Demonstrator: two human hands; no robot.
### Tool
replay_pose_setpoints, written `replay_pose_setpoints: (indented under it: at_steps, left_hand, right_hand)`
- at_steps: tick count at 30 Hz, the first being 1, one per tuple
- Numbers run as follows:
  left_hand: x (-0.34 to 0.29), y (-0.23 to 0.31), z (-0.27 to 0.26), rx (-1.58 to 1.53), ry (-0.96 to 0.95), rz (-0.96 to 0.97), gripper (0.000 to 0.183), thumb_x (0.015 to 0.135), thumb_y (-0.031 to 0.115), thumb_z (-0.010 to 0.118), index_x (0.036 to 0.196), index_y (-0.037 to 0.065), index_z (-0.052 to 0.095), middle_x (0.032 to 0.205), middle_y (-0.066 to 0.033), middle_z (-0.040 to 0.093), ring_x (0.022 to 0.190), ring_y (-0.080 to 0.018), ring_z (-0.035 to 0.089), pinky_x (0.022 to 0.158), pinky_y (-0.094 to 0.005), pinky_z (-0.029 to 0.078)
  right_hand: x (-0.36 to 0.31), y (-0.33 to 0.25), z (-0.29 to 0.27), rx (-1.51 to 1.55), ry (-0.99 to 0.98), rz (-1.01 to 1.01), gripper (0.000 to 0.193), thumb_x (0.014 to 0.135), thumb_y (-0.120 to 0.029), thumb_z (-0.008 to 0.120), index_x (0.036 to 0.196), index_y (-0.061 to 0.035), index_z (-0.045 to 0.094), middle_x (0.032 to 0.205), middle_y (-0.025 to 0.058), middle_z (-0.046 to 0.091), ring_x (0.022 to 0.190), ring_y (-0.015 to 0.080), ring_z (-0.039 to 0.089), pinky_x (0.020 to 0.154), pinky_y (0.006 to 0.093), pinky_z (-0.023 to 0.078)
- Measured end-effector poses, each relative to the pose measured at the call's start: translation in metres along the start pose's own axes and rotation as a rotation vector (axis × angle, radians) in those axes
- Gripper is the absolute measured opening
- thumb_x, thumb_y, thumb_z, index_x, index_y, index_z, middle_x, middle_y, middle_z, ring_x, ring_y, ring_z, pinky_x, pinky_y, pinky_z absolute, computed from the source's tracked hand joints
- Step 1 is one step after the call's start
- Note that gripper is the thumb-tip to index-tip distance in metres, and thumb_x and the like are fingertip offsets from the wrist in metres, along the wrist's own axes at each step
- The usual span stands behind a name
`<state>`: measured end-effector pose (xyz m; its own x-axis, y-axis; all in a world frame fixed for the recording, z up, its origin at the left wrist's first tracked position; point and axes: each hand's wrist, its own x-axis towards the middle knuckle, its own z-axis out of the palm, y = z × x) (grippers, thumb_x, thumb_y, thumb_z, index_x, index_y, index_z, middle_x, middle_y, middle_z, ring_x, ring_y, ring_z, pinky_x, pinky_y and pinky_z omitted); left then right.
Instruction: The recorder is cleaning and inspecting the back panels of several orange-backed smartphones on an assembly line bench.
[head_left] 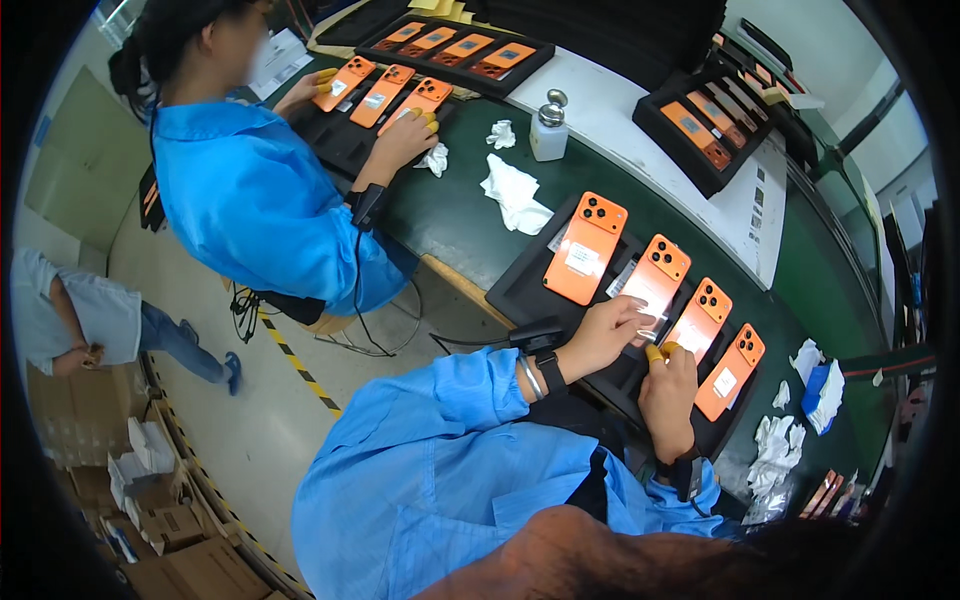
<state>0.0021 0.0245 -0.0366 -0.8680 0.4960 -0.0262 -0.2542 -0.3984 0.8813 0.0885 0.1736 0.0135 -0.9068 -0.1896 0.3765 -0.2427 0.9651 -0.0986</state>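
Several orange phones lie camera side up in a black tray (520,283) in front of me, each with a white label. My left hand (606,338) reaches over the lower end of the second phone (655,272) from the left, its fingers bent together. A small clear or pale piece seems to show at those fingertips. My right hand (668,395), with yellow finger covers, has its fingers closed by the lower end of the third phone (701,318); what they hold is hidden. On either side are the leftmost phone (587,250) and the rightmost phone (731,372).
To the left a co-worker in blue (235,200) handles phones in another tray. A pump bottle (549,128) and crumpled white wipes (513,195) stand beyond my tray. More wipes (776,452) lie at right. Further trays of phones (690,125) sit at the back.
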Motion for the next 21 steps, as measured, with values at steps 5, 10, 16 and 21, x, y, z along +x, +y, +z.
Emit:
replay_pose_setpoints:
  at_steps: [5,10,16,21]
  left_hand:
    - [-0.001,-0.001,0.0,0.022,-0.028,0.009,0.032,0.1,0.001,0.05,0.13,-0.009,0.049,0.118,-0.0201,0.068,0.103,-0.0214,0.069,0.089,-0.0316,0.057]
    - [-0.002,0.0,0.0,0.003,-0.054,0.02,0.027,0.1,0.001,0.05,0.125,-0.008,0.056,0.116,-0.0177,0.069,0.107,-0.0214,0.068,0.089,-0.0315,0.056]
    - [-0.008,0.009,0.012,0.119,-0.129,0.009,0.027,0.1,0.003,0.051,0.125,-0.006,0.057,0.115,-0.0152,0.069,0.109,-0.0198,0.066,0.097,-0.0325,0.052]
    - [-0.008,-0.004,0.041,-0.048,-0.275,-0.066,0.022,0.103,0.006,0.045,0.119,-0.002,0.058,0.113,-0.0117,0.067,0.104,-0.0173,0.067,0.093,-0.0317,0.052]
  right_hand:
    - [-0.005,0.006,-0.005,0.032,-0.052,-0.049,0.021,0.072,0.001,0.066,0.093,0.0032,0.067,0.099,0.0171,0.06,0.091,0.0345,0.056,0.076,0.0439,0.05]
    - [-0.01,0.009,-0.001,0.064,0.003,-0.046,0.019,0.071,0.001,0.069,0.09,0.0031,0.068,0.1,0.0153,0.062,0.091,0.033,0.058,0.074,0.0431,0.051]
    - [-0.015,0.023,0.004,0.293,0.115,0.23,0.011,0.083,0.001,0.065,0.094,0.0029,0.067,0.09,0.0139,0.065,0.078,0.0323,0.062,0.071,0.0394,0.053]
    - [-0.02,0.056,0.026,1.02,0.326,0.668,0.01,0.1,-0.006,0.056,0.102,0.0018,0.062,0.089,0.0053,0.067,0.074,0.0092,0.062,0.064,0.0249,0.05]
